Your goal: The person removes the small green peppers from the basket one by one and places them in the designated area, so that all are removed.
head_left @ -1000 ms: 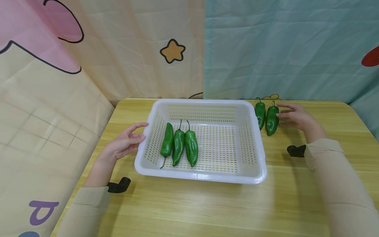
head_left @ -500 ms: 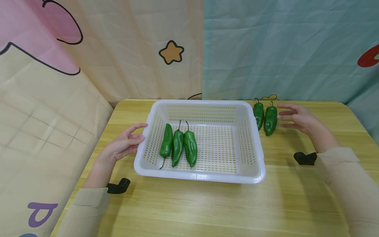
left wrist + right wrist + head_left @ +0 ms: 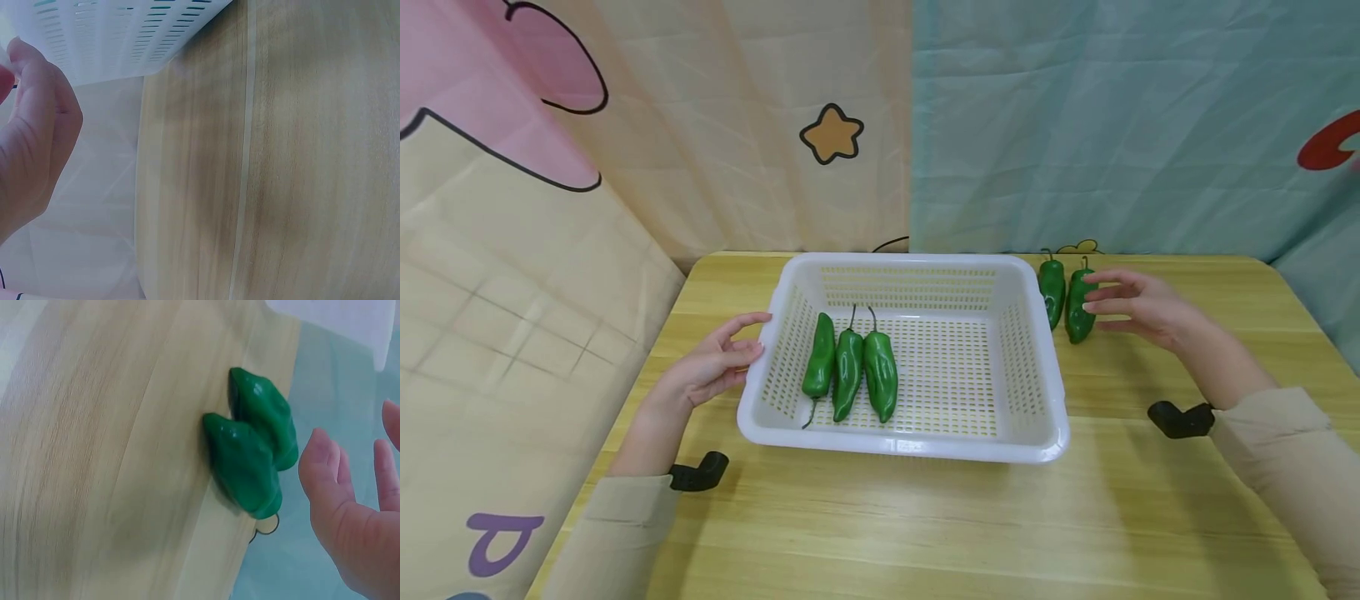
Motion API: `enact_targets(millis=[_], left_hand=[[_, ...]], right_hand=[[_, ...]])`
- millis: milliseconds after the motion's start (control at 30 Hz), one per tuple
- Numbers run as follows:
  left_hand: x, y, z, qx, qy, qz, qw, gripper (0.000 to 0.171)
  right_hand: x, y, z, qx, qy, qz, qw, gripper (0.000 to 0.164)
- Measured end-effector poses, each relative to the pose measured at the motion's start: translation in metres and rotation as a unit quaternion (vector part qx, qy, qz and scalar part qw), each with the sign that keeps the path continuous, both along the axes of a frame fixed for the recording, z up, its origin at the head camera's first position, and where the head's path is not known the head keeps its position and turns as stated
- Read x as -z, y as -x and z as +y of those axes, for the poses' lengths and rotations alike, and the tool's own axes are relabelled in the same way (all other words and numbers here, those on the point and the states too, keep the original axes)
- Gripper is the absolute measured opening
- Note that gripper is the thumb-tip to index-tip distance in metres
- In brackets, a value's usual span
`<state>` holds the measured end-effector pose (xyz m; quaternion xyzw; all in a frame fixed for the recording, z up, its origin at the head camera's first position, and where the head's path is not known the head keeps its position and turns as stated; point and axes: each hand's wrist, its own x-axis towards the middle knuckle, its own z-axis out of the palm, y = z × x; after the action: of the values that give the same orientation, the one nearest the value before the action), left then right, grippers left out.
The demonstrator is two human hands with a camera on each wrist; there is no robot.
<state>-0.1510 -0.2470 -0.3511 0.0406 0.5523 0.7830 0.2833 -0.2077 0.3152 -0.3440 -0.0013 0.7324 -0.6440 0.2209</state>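
Note:
A white plastic basket [image 3: 906, 448] with slotted walls stands on the wooden table. Three green peppers lie side by side in its left half: a left one [image 3: 819, 357], a middle one [image 3: 847, 375] and a right one [image 3: 881, 377]. My left hand [image 3: 718, 360] holds the basket's left rim, thumb and index finger at the edge. Two more peppers, a nearer [image 3: 242, 464] and a farther one [image 3: 265, 415], lie together right of the basket. Over the nearer one's right side is my right hand [image 3: 1142, 307], fingers spread and holding nothing.
The wooden table [image 3: 880, 525] reaches back to a printed cloth curtain [image 3: 1075, 125], which hangs just behind the basket and the two loose peppers. Another cloth [image 3: 512, 333] hangs along the left side. Each wrist carries a black mount [image 3: 700, 472].
My right hand drew slightly away from the two loose peppers, its forearm swinging right, then came back left over the nearer one. The left hand stays at the basket rim.

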Motion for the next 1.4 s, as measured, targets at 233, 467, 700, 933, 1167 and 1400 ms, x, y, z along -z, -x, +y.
enact_targets(millis=[233, 467, 700, 933, 1167, 1400], left_hand=[[0.0, 0.0, -0.001, 0.001, -0.003, -0.001, 1.0, 0.037], [0.001, -0.001, -0.001, 0.002, -0.005, 0.001, 1.0, 0.037], [0.001, 0.0, 0.0, 0.001, -0.002, 0.001, 1.0, 0.037], [0.001, 0.0, 0.0, 0.001, -0.004, 0.004, 1.0, 0.036], [0.0, 0.001, 0.0, -0.002, 0.002, 0.002, 1.0, 0.036], [0.0, 0.001, 0.0, -0.004, 0.004, 0.0, 1.0, 0.036]], right_hand=[[-0.007, -0.005, -0.011, -0.014, 0.009, 0.002, 1.0, 0.034], [-0.017, -0.01, -0.023, -0.038, 0.0, 0.015, 0.999, 0.034], [-0.029, -0.015, -0.04, -0.063, -0.032, 0.035, 0.997, 0.034], [-0.039, -0.015, -0.058, -0.084, -0.022, 0.034, 0.996, 0.037], [-0.042, -0.015, -0.08, -0.112, -0.008, 0.02, 0.993, 0.035], [-0.045, -0.014, -0.106, -0.143, -0.034, 0.018, 0.989, 0.045]])
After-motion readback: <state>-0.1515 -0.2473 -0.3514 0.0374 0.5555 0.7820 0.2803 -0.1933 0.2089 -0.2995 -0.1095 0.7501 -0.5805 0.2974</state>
